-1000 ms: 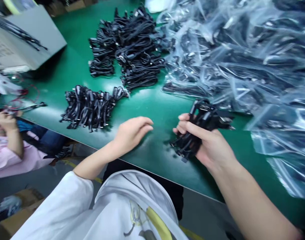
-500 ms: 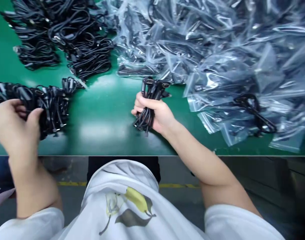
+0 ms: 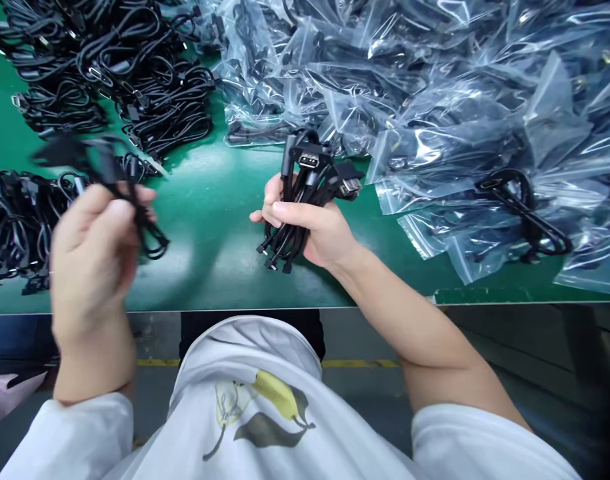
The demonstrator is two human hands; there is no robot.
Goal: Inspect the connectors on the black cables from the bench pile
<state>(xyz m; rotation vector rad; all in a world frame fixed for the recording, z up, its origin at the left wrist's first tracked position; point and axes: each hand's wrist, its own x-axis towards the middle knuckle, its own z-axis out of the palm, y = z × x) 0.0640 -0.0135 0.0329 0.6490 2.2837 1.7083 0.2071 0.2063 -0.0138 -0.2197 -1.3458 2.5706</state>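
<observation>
My left hand (image 3: 102, 233) is closed round a folded black cable (image 3: 147, 230), lifted over the left of the table and blurred by motion. Behind it lies a row of bundled black cables (image 3: 19, 223). Near the middle, my right hand (image 3: 315, 223) grips a bunch of black cables (image 3: 297, 193). Rectangular metal-ended plugs stick out at its top, and thin small plugs hang at its bottom. A gap of green table separates the two hands.
Stacks of black cable bundles (image 3: 149, 87) lie at the back left. Clear plastic zip bags (image 3: 425, 140) with cables inside cover the back and right. One loose black cable (image 3: 527, 210) rests on the bags. The green table (image 3: 209, 233) ends just before my body.
My left hand has picked a cable out of the left row and moved right with it. My right hand keeps its bunch, now tilted so the plugs show more.
</observation>
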